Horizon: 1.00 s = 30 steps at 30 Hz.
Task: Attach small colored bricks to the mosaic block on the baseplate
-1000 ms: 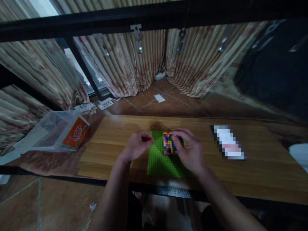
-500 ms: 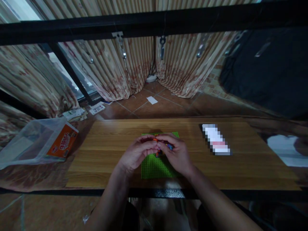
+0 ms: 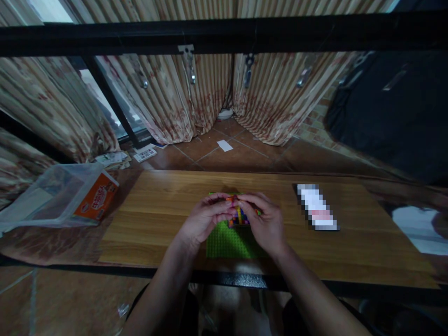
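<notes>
My left hand [image 3: 209, 215] and my right hand [image 3: 265, 218] meet above a green studded baseplate [image 3: 227, 243]. Both are closed, their fingertips pinching small orange and pink building bricks [image 3: 231, 200] between them. Just below the fingertips, a cluster of coloured building bricks [image 3: 239, 218], with yellow, blue and orange among them, sits over the plate. My right fingers cover part of that cluster. How the pinched bricks join each other is too small to make out.
The baseplate lies on a wooden table [image 3: 157, 210]. A phone with a blurred screen [image 3: 317, 207] is to the right, white paper [image 3: 416, 228] beyond it. At left stands a clear plastic bin [image 3: 45, 200] with an orange box [image 3: 96, 198]. A black bar [image 3: 210, 37] crosses above.
My hands have shifted slightly right and apart at the fingertips. More of the brick cluster shows between them, and pink is now visible beside the orange. The whole view has tilted a little.
</notes>
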### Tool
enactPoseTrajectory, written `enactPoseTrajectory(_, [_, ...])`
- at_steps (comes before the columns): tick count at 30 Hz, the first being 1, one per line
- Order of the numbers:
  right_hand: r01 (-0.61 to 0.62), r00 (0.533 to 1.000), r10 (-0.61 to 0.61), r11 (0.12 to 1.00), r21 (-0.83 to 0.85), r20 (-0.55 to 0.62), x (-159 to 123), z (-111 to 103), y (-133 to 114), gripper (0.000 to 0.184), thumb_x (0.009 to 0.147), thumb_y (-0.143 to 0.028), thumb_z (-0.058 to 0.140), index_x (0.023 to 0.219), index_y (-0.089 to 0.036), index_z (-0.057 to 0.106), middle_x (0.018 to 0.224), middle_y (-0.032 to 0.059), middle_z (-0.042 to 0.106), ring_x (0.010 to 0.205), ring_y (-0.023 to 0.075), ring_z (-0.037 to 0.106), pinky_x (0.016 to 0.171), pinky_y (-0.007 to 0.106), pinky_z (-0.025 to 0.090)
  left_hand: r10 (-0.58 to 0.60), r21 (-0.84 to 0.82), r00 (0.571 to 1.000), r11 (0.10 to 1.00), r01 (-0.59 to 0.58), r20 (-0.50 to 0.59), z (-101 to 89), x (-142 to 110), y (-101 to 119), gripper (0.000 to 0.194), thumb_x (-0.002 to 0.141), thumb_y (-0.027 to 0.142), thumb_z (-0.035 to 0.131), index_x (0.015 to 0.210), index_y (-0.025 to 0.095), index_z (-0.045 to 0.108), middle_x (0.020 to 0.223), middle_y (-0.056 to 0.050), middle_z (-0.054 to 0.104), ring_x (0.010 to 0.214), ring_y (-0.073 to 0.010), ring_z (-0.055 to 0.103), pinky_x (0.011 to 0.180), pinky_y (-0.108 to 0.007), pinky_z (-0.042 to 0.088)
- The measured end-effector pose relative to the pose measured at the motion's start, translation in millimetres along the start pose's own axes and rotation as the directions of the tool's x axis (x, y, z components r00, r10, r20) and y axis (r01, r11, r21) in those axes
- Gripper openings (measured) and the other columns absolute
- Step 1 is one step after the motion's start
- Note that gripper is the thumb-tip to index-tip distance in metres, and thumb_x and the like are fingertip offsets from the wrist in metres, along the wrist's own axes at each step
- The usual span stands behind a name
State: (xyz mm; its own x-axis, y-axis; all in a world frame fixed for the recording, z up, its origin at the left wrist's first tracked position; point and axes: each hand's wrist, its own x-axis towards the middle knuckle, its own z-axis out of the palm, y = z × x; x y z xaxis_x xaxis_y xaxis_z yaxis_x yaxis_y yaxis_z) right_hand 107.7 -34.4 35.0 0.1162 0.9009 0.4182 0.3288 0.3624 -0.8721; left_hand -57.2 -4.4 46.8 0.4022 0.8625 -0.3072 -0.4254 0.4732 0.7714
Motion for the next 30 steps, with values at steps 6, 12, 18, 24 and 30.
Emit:
enactPoseTrajectory(6, [-0.280,0.950,0.297,0.947,0.155,-0.101,6.7,-7.9,8.4,0.020,0.083,-0.038,0.072,0.096,-0.024,0.077,0.078,0.0014,0.076,0.068,0.0171,0.070,0.066,0.032,0.057,0.035,0.000,0.995,0.999,-0.035,-0.098,-2.2,0.9,-1.3,0.014,0.081,0.016,0.072,0.093,0.011,0.068,0.086,-0.009,0.077,0.070,-0.0116,0.070,0.072,-0.024,0.055])
enactPoseTrajectory(12, [-0.342,0.932,0.362,0.868,0.359,0.013,6.7,-7.0,19.0,0.026,0.084,-0.039,0.071,0.104,-0.023,0.074,0.095,0.0050,0.079,0.077,0.0177,0.074,0.078,0.040,0.061,0.047,0.005,0.992,0.999,-0.047,-0.121,-2.5,1.8,-5.0,0.008,0.085,0.014,0.068,0.091,0.011,0.067,0.082,-0.008,0.075,0.067,-0.0103,0.067,0.069,-0.023,0.053])
enactPoseTrajectory(18, [-0.348,0.933,0.361,0.892,0.287,0.011,7.5,-9.3,20.0,0.027,0.083,-0.039,0.071,0.104,-0.023,0.074,0.096,0.0060,0.079,0.078,0.0192,0.074,0.079,0.042,0.061,0.062,0.050,0.986,0.997,-0.055,-0.156,-1.1,2.3,-6.4,0.007,0.085,0.015,0.067,0.092,0.012,0.068,0.079,-0.006,0.074,0.065,-0.0094,0.065,0.069,-0.023,0.051])
enactPoseTrajectory(24, [-0.201,0.977,0.196,0.978,-0.060,-0.081,9.7,-16.1,18.4,0.023,0.088,-0.039,0.064,0.099,-0.022,0.075,0.103,0.0074,0.078,0.097,0.0242,0.073,0.093,0.047,0.055,0.082,0.083,0.984,0.994,-0.070,-0.160,-0.9,2.0,-6.9,0.014,0.084,0.019,0.071,0.096,0.012,0.067,0.083,-0.006,0.075,0.065,-0.0096,0.064,0.069,-0.024,0.049])
enactPoseTrajectory(30, [-0.123,0.992,0.115,0.960,-0.253,-0.046,10.0,-19.3,21.4,0.025,0.092,-0.039,0.058,0.102,-0.024,0.074,0.105,0.0067,0.078,0.100,0.0251,0.071,0.093,0.045,0.053,0.107,0.147,0.976,0.986,-0.080,-0.190,-1.2,2.8,-8.4,0.015,0.083,0.024,0.072,0.092,0.013,0.067,0.083,-0.006,0.074,0.064,-0.0093,0.062,0.067,-0.023,0.048])
